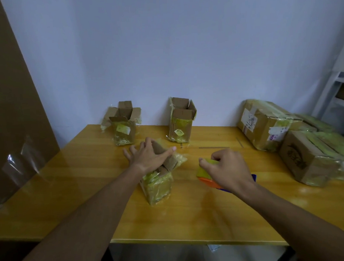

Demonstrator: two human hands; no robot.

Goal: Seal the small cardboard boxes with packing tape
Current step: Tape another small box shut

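A small cardboard box (pixel 159 186) wrapped in yellowish tape stands near the middle of the wooden table (pixel 71 195). My left hand (pixel 148 154) lies spread over its top flaps and presses them down. To the right of the box, my right hand (pixel 227 168) grips a tape dispenser (pixel 206 173) with a yellow-green roll, an orange body and a blue part. Two more small boxes stand at the back with their flaps open, one on the left (pixel 123 124) and one in the middle (pixel 181 121).
Several larger taped cartons (pixel 266 125) are stacked along the table's right side. A big brown cardboard sheet (pixel 8 99) leans at the left, with a clear strip of tape (pixel 23 160) hanging on it. A white shelf frame (pixel 336 93) stands at the far right.
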